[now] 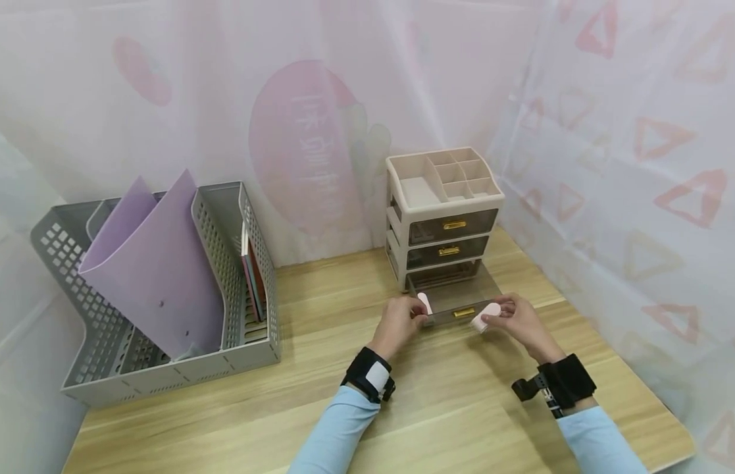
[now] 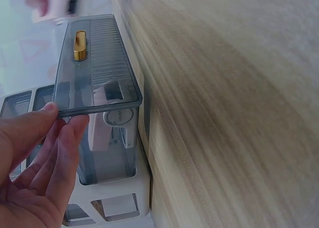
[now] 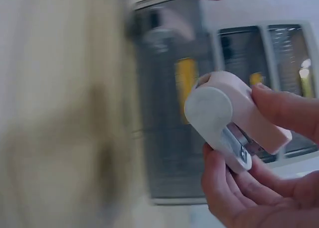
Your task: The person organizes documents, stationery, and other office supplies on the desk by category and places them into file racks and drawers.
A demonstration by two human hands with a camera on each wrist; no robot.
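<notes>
A small pink-and-white stapler (image 3: 209, 108) is pinched between the thumb and fingers of my right hand (image 1: 521, 324), just in front of the pulled-out bottom drawer (image 1: 462, 293). My left hand (image 1: 398, 324) grips that smoky clear drawer at its front left corner, thumb on one side of the rim and fingers on the other. Inside, by the left corner, lies a second pink-and-white stapler (image 2: 102, 121), seen through the drawer wall in the left wrist view. The drawer front carries a gold handle (image 1: 464, 312). In the right wrist view the drawer is blurred.
The beige drawer cabinet (image 1: 403, 260) has two closed upper drawers and a divided top tray (image 1: 418, 192). Left on the wooden table (image 1: 337, 289) stands a grey file rack (image 1: 249, 355) with a purple folder (image 1: 160, 276) and several thin books (image 1: 253, 280). Printed curtains (image 1: 633, 217) hang behind and to the right.
</notes>
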